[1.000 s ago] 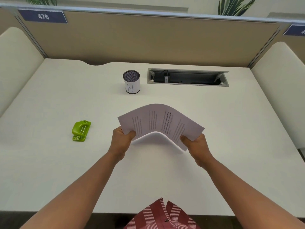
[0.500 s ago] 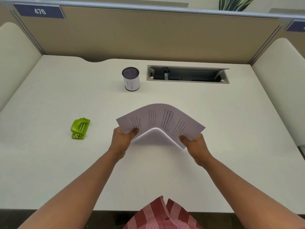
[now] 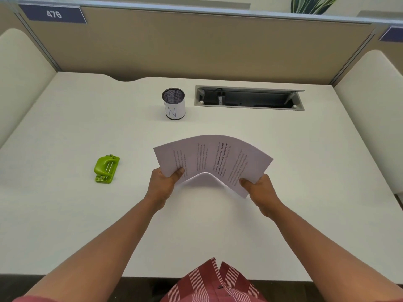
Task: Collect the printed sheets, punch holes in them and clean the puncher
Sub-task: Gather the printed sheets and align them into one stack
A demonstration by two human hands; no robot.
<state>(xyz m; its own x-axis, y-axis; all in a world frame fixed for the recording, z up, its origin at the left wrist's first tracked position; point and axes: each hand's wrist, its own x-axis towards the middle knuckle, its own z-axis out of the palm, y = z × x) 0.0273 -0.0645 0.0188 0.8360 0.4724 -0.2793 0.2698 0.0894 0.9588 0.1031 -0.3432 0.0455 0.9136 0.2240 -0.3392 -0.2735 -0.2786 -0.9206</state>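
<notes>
We hold the stack of printed sheets (image 3: 214,159) in the middle of the frame, lifted above the white desk (image 3: 65,214). Our left hand (image 3: 162,185) pinches the stack's lower left corner, thumb on top and the other fingers hidden beneath the paper. Our right hand (image 3: 260,191) pinches the lower right corner the same way, thumb pressed on the printed face. The stack bows upward between the two grips, so its near edge arches off the desk and casts a shadow under it; its far edge curves toward the upper middle of the frame.

The green hole puncher (image 3: 106,169) lies at the left of the frame, well apart from the sheets and from our left hand, with bare desk between them and more bare desk between it and the left edge. A mesh pen cup (image 3: 173,104) with a white label marked N stands above the sheets, near the desk's far edge, apart from the paper. Just right of it, a cable tray opening (image 3: 248,99) is sunk into the desk, its lid raised.

A tan partition (image 3: 196,44) closes the far side, carrying a blue plate reading 476 (image 3: 53,14) at the upper left. Cream side panels (image 3: 370,110) bound the desk left and right. Our red striped shirt (image 3: 214,284) shows at the bottom middle, at the desk's near edge.
</notes>
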